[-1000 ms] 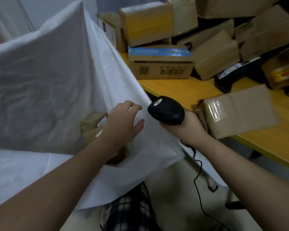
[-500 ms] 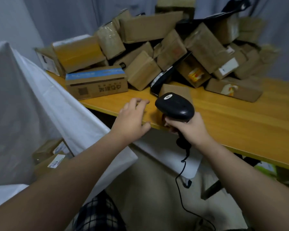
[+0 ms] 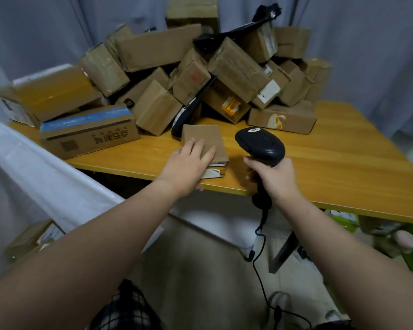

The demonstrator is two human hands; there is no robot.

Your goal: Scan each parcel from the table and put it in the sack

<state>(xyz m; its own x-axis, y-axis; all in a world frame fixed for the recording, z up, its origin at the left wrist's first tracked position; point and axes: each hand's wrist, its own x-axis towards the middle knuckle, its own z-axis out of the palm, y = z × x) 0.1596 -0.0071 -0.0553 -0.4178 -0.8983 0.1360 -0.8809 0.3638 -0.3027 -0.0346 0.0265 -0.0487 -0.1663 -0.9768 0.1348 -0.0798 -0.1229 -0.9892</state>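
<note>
Sack (image 3: 45,177): white, at far left beside the table; boxes show inside.

Blue-taped box (image 3: 88,134): on the table (image 3: 343,148), left of the working spot.

Left hand (image 3: 188,163): palm down, fingers straight and slightly spread, lying flat on the flat parcel; no finger seen curled round an edge.

Flat parcel (image 3: 205,136): near the table's front edge, just in front of the heap of parcels (image 3: 224,67). Long axis runs away from the person, in line with the fingers. White paper shows at its near end.

Scanner (image 3: 260,144): just right of the parcel, apart from it, head aimed forward.

Right hand (image 3: 274,177): fingers clamped round the scanner's handle.

Judgement: the left hand takes the lift; the parcel probably needs tilting rightward toward the scanner.
</note>
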